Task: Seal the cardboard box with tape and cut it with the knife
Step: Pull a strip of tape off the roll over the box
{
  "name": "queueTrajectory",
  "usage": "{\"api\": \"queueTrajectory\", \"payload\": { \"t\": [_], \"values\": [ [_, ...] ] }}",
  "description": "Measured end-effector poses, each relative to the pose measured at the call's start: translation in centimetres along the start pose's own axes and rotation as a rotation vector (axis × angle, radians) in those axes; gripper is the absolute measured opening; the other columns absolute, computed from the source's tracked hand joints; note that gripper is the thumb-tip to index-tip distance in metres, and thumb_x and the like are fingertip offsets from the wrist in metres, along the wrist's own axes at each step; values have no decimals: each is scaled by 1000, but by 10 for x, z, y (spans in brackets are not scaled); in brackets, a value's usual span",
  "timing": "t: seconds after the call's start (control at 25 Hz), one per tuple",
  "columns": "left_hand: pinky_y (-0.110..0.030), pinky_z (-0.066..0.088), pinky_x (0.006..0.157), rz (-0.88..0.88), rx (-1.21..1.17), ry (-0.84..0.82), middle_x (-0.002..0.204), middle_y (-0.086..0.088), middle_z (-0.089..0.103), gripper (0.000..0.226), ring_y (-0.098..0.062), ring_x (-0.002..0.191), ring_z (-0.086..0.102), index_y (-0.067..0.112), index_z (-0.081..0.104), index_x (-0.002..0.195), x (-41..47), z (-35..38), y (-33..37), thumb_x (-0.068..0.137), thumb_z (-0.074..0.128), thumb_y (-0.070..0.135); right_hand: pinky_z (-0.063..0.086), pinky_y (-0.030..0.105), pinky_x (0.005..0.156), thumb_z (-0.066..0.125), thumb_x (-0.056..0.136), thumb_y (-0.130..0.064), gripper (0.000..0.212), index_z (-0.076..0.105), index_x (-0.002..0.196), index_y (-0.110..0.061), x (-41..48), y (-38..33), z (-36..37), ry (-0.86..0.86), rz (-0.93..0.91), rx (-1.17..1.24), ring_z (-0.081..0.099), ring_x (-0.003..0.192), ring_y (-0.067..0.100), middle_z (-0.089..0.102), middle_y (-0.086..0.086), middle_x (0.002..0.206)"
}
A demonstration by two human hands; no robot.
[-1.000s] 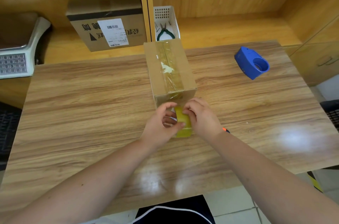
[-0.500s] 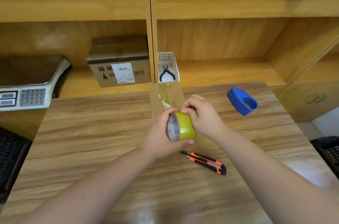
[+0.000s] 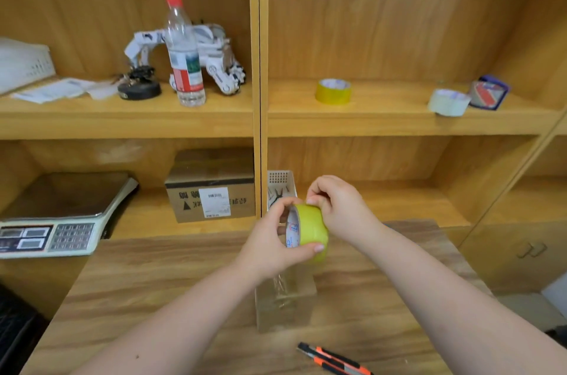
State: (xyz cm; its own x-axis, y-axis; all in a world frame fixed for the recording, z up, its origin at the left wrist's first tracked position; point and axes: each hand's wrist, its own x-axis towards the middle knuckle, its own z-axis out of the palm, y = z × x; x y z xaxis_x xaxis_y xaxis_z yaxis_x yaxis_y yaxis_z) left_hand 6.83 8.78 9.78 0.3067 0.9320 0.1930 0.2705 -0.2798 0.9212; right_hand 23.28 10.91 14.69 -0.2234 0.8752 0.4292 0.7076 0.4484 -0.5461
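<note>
A yellow tape roll [image 3: 311, 228] is held up in the air above the table. My left hand [image 3: 270, 245] grips it from the left, thumb under its rim. My right hand [image 3: 340, 205] pinches the roll's top edge with its fingertips. Below the hands stands the cardboard box [image 3: 285, 304], with clear tape running down its near face; its top is mostly hidden by my left hand and the roll. An orange and black utility knife [image 3: 334, 359] lies on the table [image 3: 153, 298] in front of the box.
A weighing scale [image 3: 52, 227] sits at the left. On the lower shelf are a labelled carton [image 3: 211, 190] and a white basket [image 3: 280, 187] holding pliers. The upper shelf carries a water bottle [image 3: 184, 58], a toy robot, and spare tape rolls [image 3: 333, 91].
Both hands have lifted the tape roll from the box's near end up into the air. The camera has tilted up, and the upper shelf has come into view.
</note>
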Motion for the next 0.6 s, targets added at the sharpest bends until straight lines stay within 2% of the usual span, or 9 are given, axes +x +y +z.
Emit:
{"api": "queueTrajectory", "payload": {
  "t": [0.12, 0.2, 0.28, 0.4, 0.48, 0.6],
  "values": [
    [-18, 53, 81, 7, -13, 1, 107, 10, 63, 67, 5, 91, 62, 30, 51, 117, 14, -9, 20, 61, 87, 29, 33, 6, 66, 55, 81, 4, 22, 54, 71, -16, 18, -11, -19, -5, 17, -10, 49, 75, 15, 56, 0, 77],
    [-26, 55, 83, -27, -30, -1, 103, 8, 64, 64, 1, 87, 63, 35, 52, 110, 23, -16, 31, 57, 87, 38, 35, 13, 66, 55, 82, 2, 25, 51, 71, -20, 31, -19, -31, -3, 7, -24, 50, 76, 17, 57, 0, 78],
    [-36, 57, 86, -86, -59, 6, 105, 3, 66, 68, -9, 89, 64, 38, 51, 107, 33, -23, 41, 49, 84, 51, 36, 24, 68, 54, 84, 1, 29, 48, 70, -24, 43, -28, -44, -5, -10, -34, 51, 77, 18, 58, 0, 80],
    [-44, 57, 86, -175, -62, -1, 103, -4, 70, 82, -16, 90, 68, 30, 55, 109, 45, -32, 53, 39, 83, 64, 35, 25, 69, 52, 86, 0, 36, 44, 68, -30, 58, -42, -62, -12, -26, -27, 50, 79, 16, 59, -1, 82],
    [-43, 57, 87, -274, -14, -13, 104, -3, 70, 94, -18, 94, 69, 27, 56, 113, 51, -38, 61, 35, 79, 74, 36, 23, 69, 51, 87, 0, 40, 43, 67, -33, 65, -50, -71, -9, -40, -25, 50, 79, 15, 59, -2, 82],
    [-32, 57, 67, -435, -37, -69, 91, -5, 65, 81, -20, 77, 66, 16, 58, 114, 52, -44, 75, 53, 76, 67, 37, 25, 69, 52, 86, 0, 41, 43, 66, -34, 73, -59, -78, 30, -65, -16, 51, 78, 15, 60, 0, 82]
  ]
}}
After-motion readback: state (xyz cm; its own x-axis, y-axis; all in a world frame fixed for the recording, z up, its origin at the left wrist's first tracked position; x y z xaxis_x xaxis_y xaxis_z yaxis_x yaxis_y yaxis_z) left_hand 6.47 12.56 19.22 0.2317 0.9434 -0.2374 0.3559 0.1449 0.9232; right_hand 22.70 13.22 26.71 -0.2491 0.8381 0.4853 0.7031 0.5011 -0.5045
